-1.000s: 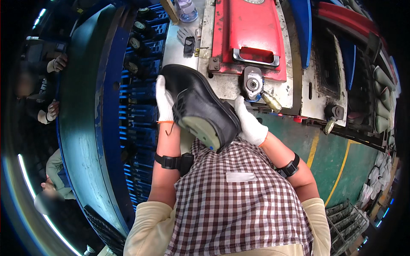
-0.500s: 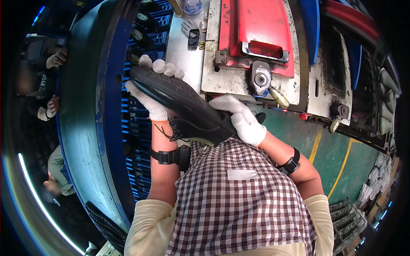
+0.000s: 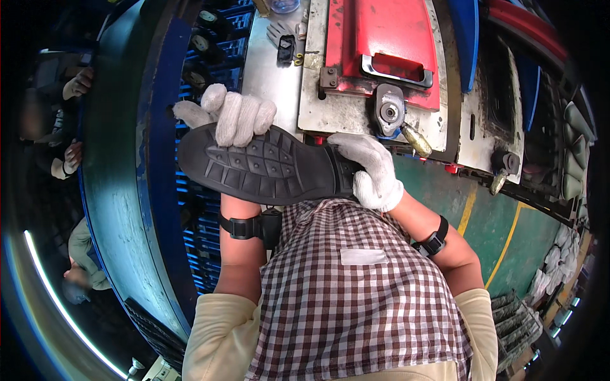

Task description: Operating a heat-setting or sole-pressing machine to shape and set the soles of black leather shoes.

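Observation:
A black shoe lies across in front of my apron, its treaded sole turned up toward me and its toe pointing left. My left hand, in a white knitted glove, grips the front part of it, fingers curled over the far edge onto the sole. At the heel end, my right hand, gloved the same way, is wrapped round the shoe. The shoe's upper is hidden beneath the sole.
Ahead stands a machine with a red cover and a metal clamp. A metal tabletop holds grey gloves and a small black object. Left are blue racks and a long green conveyor belt, with people beyond it.
The shoe has rolled over, from its side with the laces showing to its sole facing up. My left fingers have shifted from the far rim onto the sole.

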`<state>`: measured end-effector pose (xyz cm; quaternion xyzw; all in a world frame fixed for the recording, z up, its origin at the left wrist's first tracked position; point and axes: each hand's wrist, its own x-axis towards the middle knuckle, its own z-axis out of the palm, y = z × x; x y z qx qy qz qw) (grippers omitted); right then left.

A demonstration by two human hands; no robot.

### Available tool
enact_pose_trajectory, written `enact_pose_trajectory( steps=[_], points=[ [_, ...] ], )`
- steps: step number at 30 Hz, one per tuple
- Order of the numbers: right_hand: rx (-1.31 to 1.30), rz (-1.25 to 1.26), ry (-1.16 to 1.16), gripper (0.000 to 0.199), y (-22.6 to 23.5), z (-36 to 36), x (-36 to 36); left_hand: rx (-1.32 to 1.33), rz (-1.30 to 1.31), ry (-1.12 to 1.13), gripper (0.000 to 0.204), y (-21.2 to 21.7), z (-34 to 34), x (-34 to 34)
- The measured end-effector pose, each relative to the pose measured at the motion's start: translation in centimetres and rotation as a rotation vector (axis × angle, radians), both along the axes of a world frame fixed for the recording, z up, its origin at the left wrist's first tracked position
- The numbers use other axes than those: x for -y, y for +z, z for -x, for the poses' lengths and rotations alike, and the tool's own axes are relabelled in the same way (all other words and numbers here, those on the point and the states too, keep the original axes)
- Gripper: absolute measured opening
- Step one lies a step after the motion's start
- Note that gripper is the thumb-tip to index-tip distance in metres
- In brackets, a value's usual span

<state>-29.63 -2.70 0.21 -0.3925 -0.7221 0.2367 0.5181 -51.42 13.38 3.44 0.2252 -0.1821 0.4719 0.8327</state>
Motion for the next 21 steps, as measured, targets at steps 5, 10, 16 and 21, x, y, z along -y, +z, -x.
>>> enact_pose_trajectory(
  steps=[5,10,16,21],
  points=[
    [0.007,-0.078,-0.051,0.05,-0.9,-0.3,0.0,0.005,-0.132,-0.082,0.066,-0.3,0.8,-0.7],
    [0.026,-0.079,-0.115,0.072,-1.6,-0.4,0.5,-0.023,-0.041,-0.039,0.064,-0.2,0.8,-0.4],
    [0.052,-0.065,-0.102,0.09,-1.8,-0.6,0.4,-0.062,0.092,0.023,0.061,-0.3,0.7,-0.1],
    [0.047,0.016,-0.078,0.086,-0.1,-0.4,-0.7,-0.09,0.203,0.07,0.058,-0.5,0.6,0.0]
  ],
)
